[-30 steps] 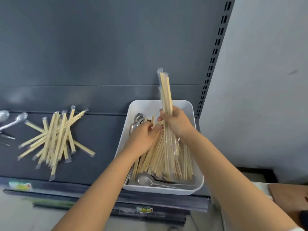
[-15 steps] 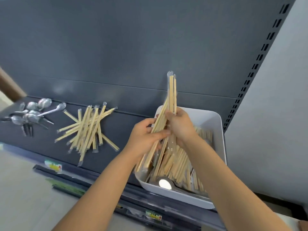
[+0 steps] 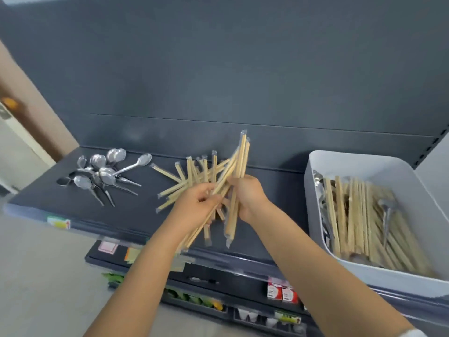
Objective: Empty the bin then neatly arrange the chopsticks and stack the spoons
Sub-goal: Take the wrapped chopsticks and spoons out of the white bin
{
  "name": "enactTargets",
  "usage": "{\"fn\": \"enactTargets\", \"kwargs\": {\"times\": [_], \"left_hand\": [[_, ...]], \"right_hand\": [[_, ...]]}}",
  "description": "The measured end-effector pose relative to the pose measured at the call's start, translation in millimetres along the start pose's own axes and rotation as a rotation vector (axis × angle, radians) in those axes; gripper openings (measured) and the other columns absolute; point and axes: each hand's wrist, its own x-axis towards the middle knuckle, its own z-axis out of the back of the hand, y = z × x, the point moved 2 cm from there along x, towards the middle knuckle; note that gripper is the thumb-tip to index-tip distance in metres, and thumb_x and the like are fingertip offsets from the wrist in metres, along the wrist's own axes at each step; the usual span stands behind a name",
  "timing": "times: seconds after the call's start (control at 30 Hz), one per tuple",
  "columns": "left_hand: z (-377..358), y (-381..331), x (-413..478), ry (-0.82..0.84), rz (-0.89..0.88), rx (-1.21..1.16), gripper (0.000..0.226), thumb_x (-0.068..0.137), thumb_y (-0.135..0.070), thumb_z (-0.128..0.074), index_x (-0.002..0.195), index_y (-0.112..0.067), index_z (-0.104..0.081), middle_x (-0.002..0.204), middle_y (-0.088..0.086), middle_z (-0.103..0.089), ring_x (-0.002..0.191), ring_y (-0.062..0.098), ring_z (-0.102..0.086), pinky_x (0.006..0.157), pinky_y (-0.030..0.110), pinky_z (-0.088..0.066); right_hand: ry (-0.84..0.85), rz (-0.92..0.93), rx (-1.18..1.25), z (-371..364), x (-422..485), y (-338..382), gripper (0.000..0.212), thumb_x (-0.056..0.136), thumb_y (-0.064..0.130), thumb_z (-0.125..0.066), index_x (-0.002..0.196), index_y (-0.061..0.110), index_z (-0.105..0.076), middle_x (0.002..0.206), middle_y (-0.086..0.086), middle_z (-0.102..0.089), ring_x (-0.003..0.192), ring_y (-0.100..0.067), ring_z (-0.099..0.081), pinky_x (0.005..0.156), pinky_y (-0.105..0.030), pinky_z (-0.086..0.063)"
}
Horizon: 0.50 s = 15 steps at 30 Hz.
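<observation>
Both hands meet above the dark shelf (image 3: 136, 215), right over the loose pile of chopsticks (image 3: 188, 172) that lies criss-crossed at its middle. The left hand (image 3: 196, 203) has its fingers curled round a few wrapped sticks that slant from 7 o'clock up toward 1 o'clock. The right hand (image 3: 247, 198), touching the left at 3 o'clock of it, grips a tighter held bundle (image 3: 240, 154) that stands nearly upright, its clear wrapper tips poking out at 12 o'clock and its lower ends hanging past the wrist at 6 o'clock.

At 10 o'clock from the hands, well apart from the pile, a heap of metal spoons (image 3: 99, 171) lies with bowls together and handles fanned outward. At 3 o'clock sits the white bin (image 3: 349, 156), with many more chopsticks in the bin (image 3: 359, 215) lying lengthwise and a spoon in the bin (image 3: 386, 210) on top of them. Below the shelf edge, at 5 o'clock, small red-and-white boxes (image 3: 281, 293) stand on a lower level.
</observation>
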Motion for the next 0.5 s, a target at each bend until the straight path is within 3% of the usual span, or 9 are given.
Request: {"fn": "enactTargets", "kwargs": {"times": [0.1, 0.23, 0.33, 0.4, 0.5], "left_hand": [[44.7, 30.3, 6.7, 0.102, -0.003, 0.021, 0.029, 0.089, -0.023, -0.066, 0.117, -0.029, -0.065, 0.102, 0.001, -0.072, 0.068, 0.014, -0.060, 0.053, 0.025, -0.048], [79.5, 40.9, 21.8, 0.201, -0.023, -0.022, 0.029, 0.081, -0.020, -0.074, 0.107, -0.030, -0.068, 0.094, -0.002, -0.074, 0.070, 0.009, -0.058, 0.055, 0.026, -0.045], [87.9, 41.1, 50.1, 0.238, -0.036, -0.001, 0.029, 0.078, -0.018, -0.078, 0.104, -0.025, -0.066, 0.095, -0.001, -0.071, 0.062, 0.000, -0.057, 0.053, 0.020, -0.045], [87.0, 45.9, 75.0, 0.214, -0.031, 0.118, 0.037, 0.077, -0.020, -0.080, 0.108, -0.027, -0.060, 0.098, -0.007, -0.062, 0.066, 0.002, -0.057, 0.058, 0.019, -0.046], [82.6, 57.4, 110.0, 0.186, -0.051, 0.296, 0.048, 0.073, -0.029, -0.082, 0.116, -0.027, -0.061, 0.103, -0.011, -0.056, 0.092, 0.008, -0.056, 0.077, 0.025, -0.044]], "right_hand": [[-0.034, -0.036, 0.033, -37.0, 4.9, -26.2, 0.020, 0.096, 0.003, -0.047, 0.112, -0.006, -0.055, 0.080, -0.013, -0.062, 0.062, -0.021, -0.061, 0.051, -0.031, -0.052], [-0.131, -0.016, 0.076, -62.2, 10.6, -41.8, 0.021, 0.095, -0.001, -0.050, 0.114, -0.007, -0.055, 0.090, -0.017, -0.064, 0.068, -0.024, -0.064, 0.046, -0.027, -0.052], [-0.218, 0.004, 0.127, -65.5, 25.5, -41.2, 0.021, 0.096, 0.001, -0.049, 0.115, -0.007, -0.054, 0.101, -0.022, -0.066, 0.072, -0.026, -0.066, 0.051, -0.032, -0.057], [-0.270, -0.019, 0.141, -62.4, 41.9, -40.4, 0.022, 0.098, 0.011, -0.049, 0.113, -0.004, -0.056, 0.106, -0.023, -0.065, 0.079, -0.029, -0.065, 0.060, -0.037, -0.060], [-0.304, -0.069, 0.154, -55.0, 69.6, -41.6, 0.023, 0.101, 0.018, -0.044, 0.100, 0.000, -0.057, 0.101, -0.021, -0.062, 0.093, -0.037, -0.063, 0.087, -0.049, -0.054]]}}
